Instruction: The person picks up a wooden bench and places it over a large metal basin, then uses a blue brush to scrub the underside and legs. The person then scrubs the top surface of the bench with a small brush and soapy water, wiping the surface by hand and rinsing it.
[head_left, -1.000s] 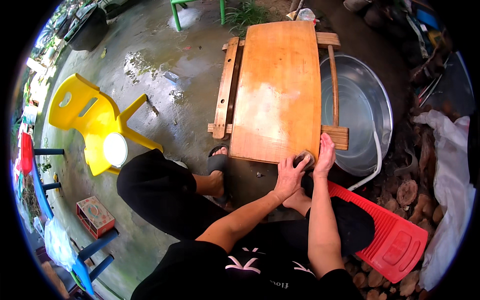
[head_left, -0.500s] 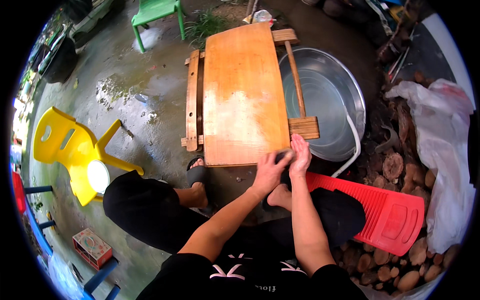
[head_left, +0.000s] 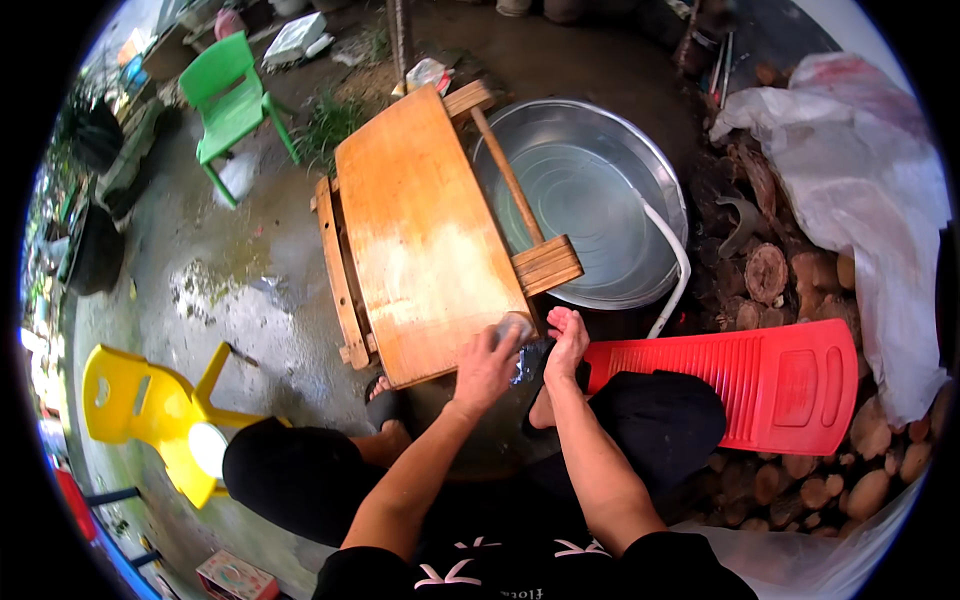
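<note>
A wooden folding table (head_left: 415,230) stands tilted before me, its smooth top facing me and its folded legs showing at both sides. My left hand (head_left: 486,365) presses a rounded grey scrubber (head_left: 514,328) onto the table's near right corner; its exact kind is hard to make out. Just right of that corner is my right hand (head_left: 568,345), cupped with loosely curled fingers and nothing visible in it. Behind the table's right side, a large metal basin (head_left: 640,150) holds water, and a pale hose (head_left: 675,255) hangs over its rim.
A red plastic washboard (head_left: 740,385) lies by my right knee, above stacked logs (head_left: 765,275). White plastic sheeting (head_left: 850,180) covers part of the pile. A yellow chair (head_left: 135,400) stands left, a green chair (head_left: 225,95) farther off. The ground (head_left: 270,330) is wet.
The view has turned, so the table appears tilted and farther left. My left hand still holds the scrubber at the corner. My right hand's fingers, straight before, are now curled and away from the edge.
</note>
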